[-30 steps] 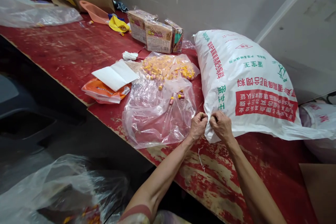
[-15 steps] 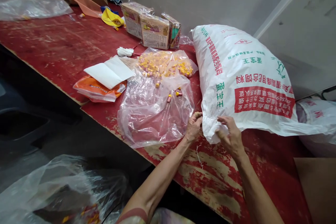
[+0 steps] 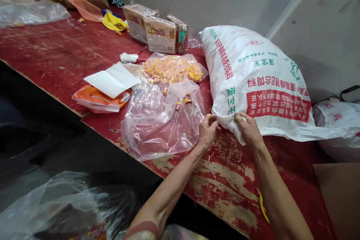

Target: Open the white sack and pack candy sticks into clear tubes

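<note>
A large, full white woven sack [image 3: 270, 78] with red and green print lies on the red worn table [image 3: 222, 183]. My left hand [image 3: 208, 129] pinches the near left corner of its mouth edge. Around a bunched fold of the same edge, my right hand [image 3: 248, 127] has its thumb and fingers closed. A flap of the sack hangs down between the two hands. Left of them lies a clear plastic bag [image 3: 152, 135], with many small yellow-and-pink pieces [image 3: 160, 69] in its far part. A loose white thread [image 3: 211, 167] lies below my hands.
Wrapped boxes [image 3: 160, 35] stand near the wall. White paper [image 3: 111, 78] lies over an orange packet [image 3: 98, 99]. An orange scoop-shaped tray [image 3: 84, 9] and yellow cloth [image 3: 114, 21] sit farther back. Another sack [image 3: 334, 118] is at the right, cardboard [image 3: 337, 195] below it.
My right hand has moved slightly up and now grips the sack's edge, where its fingers were looser before. The edge is folded and drawn tauter between my hands. The view has shifted slightly.
</note>
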{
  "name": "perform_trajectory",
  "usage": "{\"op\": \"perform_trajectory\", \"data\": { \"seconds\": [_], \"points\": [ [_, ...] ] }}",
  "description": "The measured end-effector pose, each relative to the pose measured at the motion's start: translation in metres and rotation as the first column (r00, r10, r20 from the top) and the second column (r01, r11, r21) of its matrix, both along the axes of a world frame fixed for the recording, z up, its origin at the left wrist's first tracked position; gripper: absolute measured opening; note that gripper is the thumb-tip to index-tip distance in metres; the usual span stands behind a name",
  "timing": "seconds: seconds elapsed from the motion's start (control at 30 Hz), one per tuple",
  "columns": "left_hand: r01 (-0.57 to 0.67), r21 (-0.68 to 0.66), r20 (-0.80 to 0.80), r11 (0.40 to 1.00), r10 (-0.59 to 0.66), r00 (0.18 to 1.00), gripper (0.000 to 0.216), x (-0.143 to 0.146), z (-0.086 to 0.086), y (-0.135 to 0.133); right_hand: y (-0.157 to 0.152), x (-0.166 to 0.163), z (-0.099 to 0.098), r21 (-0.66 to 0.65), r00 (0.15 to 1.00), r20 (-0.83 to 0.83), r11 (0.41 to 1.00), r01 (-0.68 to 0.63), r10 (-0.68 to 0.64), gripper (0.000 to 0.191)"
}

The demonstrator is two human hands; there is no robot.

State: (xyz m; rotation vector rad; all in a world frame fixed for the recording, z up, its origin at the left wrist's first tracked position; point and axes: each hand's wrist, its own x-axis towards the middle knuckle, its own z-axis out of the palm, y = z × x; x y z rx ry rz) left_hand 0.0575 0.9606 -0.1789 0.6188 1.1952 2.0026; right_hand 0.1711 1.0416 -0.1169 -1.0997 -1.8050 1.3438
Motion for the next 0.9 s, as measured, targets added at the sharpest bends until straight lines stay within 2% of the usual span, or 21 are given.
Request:
{"op": "perform_trajectory", "data": {
  "seconds": [0.1, 0.2, 0.27, 0.33, 0.37, 0.4, 0.47, 0.53, 0.6, 0.67, 0.77, 0.83, 0.9],
  "points": [
    [-0.04, 0.02, -0.275, 0.999, 0.044, 0.96, 0.024, -0.004, 0.004, 0.001, 0.008, -0.005, -0.004, -0.167, 0.994, -0.112, 0.986, -0.008, -0.011, 0.036],
    [-0.007, -0.008, -0.491, 1.0, 0.002, 0.871, 0.009, -0.017, 0.009, 0.002, 0.009, -0.009, -0.006, -0.196, 0.992, -0.124, 0.981, 0.0, -0.025, 0.038],
    [0.048, -0.01, -0.561, 0.999, -0.046, 0.827, 0.006, -0.029, 0.013, 0.004, 0.009, -0.01, -0.002, -0.116, 0.999, -0.049, 0.993, -0.003, -0.003, 0.039],
    [0.132, 0.025, -0.61, 0.991, -0.09, 0.787, 0.007, -0.039, 0.016, 0.006, 0.008, -0.01, 0.003, 0.124, 0.995, 0.102, 0.992, 0.002, -0.015, 0.04],
    [0.185, 0.05, -0.627, 0.982, -0.113, 0.77, 0.008, -0.044, 0.018, 0.007, 0.008, -0.011, 0.006, 0.303, 0.979, 0.191, 0.953, 0.009, -0.07, 0.04],
    [0.237, 0.072, -0.636, 0.969, -0.139, 0.759, 0.01, -0.048, 0.019, 0.008, 0.01, -0.011, 0.009, 0.49, 0.952, 0.267, 0.872, -0.003, -0.147, 0.04],
    [0.328, 0.084, -0.623, 0.941, -0.208, 0.754, 0.014, -0.054, 0.022, 0.011, 0.015, -0.012, 0.013, 0.766, 0.886, 0.358, 0.635, -0.098, -0.296, 0.039],
    [0.394, 0.05, -0.563, 0.918, -0.3, 0.77, 0.017, -0.058, 0.024, 0.015, 0.024, -0.014, 0.013, 0.875, 0.837, 0.4, 0.428, -0.227, -0.373, 0.038],
    [0.447, -0.018, -0.467, 0.894, -0.403, 0.787, 0.02, -0.061, 0.026, 0.019, 0.035, -0.015, 0.011, 0.902, 0.803, 0.419, 0.296, -0.315, -0.423, 0.037],
    [0.496, -0.087, -0.364, 0.864, -0.491, 0.791, 0.022, -0.064, 0.029, 0.022, 0.046, -0.017, 0.007, 0.92, 0.782, 0.392, 0.208, -0.332, -0.484, 0.037],
    [0.535, -0.146, -0.253, 0.832, -0.554, 0.793, 0.023, -0.066, 0.032, 0.025, 0.057, -0.021, 0.002, 0.947, 0.794, 0.314, 0.118, -0.298, -0.521, 0.042],
    [0.549, -0.16, -0.229, 0.82, -0.572, 0.788, 0.022, -0.067, 0.035, 0.027, 0.061, -0.024, 0.0, 0.957, 0.811, 0.278, 0.075, -0.281, -0.515, 0.045],
    [0.557, -0.175, -0.258, 0.812, -0.584, 0.77, 0.022, -0.068, 0.037, 0.029, 0.064, -0.027, 0.001, 0.954, 0.812, 0.279, 0.056, -0.293, -0.513, 0.045]
  ]
}}
